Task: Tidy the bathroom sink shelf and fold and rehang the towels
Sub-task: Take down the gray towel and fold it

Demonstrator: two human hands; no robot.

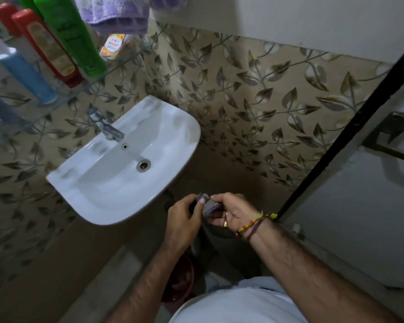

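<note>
Both bare forearms reach forward from the near edge and meet low in the middle. The left hand (183, 215) shows its back, fingers curled, thumb pinching a small grey cloth (208, 205). The right hand (231, 212) faces it, fingers curled round the same cloth, a ring on one finger and thread bands at the wrist.

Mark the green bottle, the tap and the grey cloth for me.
green bottle (74, 36), head view, middle of its body.
tap (107, 129), head view, on the spout.
grey cloth (209, 207), head view, bunched part between both hands.
</note>
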